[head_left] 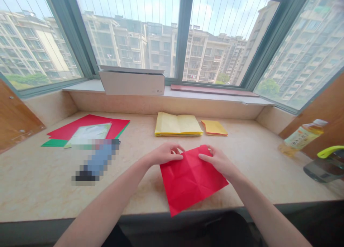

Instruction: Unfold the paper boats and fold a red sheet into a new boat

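Two bare forearms (113,196) reach over the front edge of the bench (34,189), angling inward to a creased sheet of red paper (193,182) near the middle of that edge. Close to square, the sheet has a long axis that is hard to tell. It sits twisted: one corner points at the front edge and reaches it, another points toward the bench's right end. Creases cross near its centre.

Both hands pinch its far side. The left hand (170,153) has its thumb on the top margin; the right hand (212,159) lays its thumb on the face, with fingers tucked behind. They hide parts of that margin.

Straight beyond, toward the back edge, lies a stack of folded yellow paper (178,124), with a smaller orange stack (215,128) just to its right. Left of the left forearm is a blue and black object, blurred out (100,161). Farther toward the back left corner, a clear packet (90,131) rests on red sheets (118,125) and green ones (55,143). Near the right end stand a labelled bottle (303,137) and a dark container with a lime handle (324,168). Behind the back edge, a white box (131,82) sits on the windowsill (83,85).
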Tool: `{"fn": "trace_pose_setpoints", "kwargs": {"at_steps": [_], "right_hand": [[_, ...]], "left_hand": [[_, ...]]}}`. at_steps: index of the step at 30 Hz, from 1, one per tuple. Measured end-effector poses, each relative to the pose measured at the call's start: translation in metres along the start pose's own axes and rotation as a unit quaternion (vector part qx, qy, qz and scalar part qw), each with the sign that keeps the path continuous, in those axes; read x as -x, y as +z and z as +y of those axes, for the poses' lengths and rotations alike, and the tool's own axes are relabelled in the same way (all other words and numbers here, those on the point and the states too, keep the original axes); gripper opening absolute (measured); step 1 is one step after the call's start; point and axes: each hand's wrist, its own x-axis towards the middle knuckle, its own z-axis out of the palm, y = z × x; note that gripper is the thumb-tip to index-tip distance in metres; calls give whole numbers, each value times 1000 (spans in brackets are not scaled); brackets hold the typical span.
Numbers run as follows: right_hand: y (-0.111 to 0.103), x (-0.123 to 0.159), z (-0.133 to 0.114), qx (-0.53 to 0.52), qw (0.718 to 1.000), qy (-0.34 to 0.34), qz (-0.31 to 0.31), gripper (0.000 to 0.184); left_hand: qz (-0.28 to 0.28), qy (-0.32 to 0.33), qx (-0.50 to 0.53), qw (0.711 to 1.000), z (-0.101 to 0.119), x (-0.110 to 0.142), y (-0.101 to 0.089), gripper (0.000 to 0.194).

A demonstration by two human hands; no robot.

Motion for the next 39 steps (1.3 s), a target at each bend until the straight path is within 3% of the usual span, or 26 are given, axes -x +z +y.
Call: {"fn": "trace_pose_setpoints", "kwargs": {"at_steps": [2,4,8,12,16,19,22,24,28,31,35,39], "right_hand": [[1,-1,3,-13,998,52,13,29],[0,-5,9,28,997,60,36,29],[-1,-10,26,220,969,-22,109,24],[3,-6,38,335,934,-40,118,18],[7,0,41,377,919,-94,69,16],[6,7,39,363,916,-171,-22,32],[4,15,38,390,886,-231,-98,49],[4,19,38,428,860,-253,-114,57],[7,20,38,499,813,-273,-123,60],[9,19,34,524,793,-283,-130,57],[9,25,25,523,791,-275,-160,54],[3,45,20,512,799,-225,-220,59]], "left_hand": [[118,34,-106,987,-8,-5,3,35],[158,94,-198,963,-13,-7,8,32],[61,203,-342,915,-15,-5,26,24],[-2,190,-397,898,-18,-3,40,30],[-21,149,-386,910,-22,-3,41,38],[-14,137,-377,916,-25,-4,38,40],[-5,136,-367,920,-25,-5,38,42],[1,138,-369,919,-25,-5,39,42],[20,141,-407,902,-23,-7,46,43],[33,142,-430,891,-21,-9,51,38],[45,147,-466,871,-21,-11,58,35],[31,155,-514,843,-24,-12,62,36]]}}
